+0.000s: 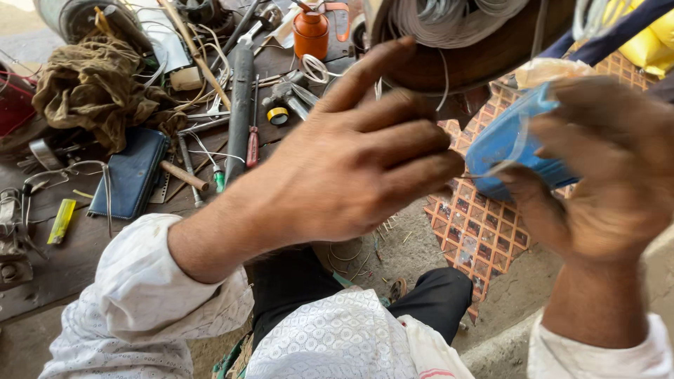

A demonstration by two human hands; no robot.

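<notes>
My right hand grips a blue plastic-wrapped block at the right of the head view. My left hand is raised in the middle with fingers partly curled; the fingertips pinch a thin pale wire that runs toward the blue block. Just above both hands sits a round brown piece wound with pale coils of wire. Both wrists wear white patterned sleeves.
A dark workbench at left holds a brown rag, a dark blue pouch, a red-handled screwdriver, a long black tube, an orange oil can and loose wires. An orange patterned mat lies on the dusty floor.
</notes>
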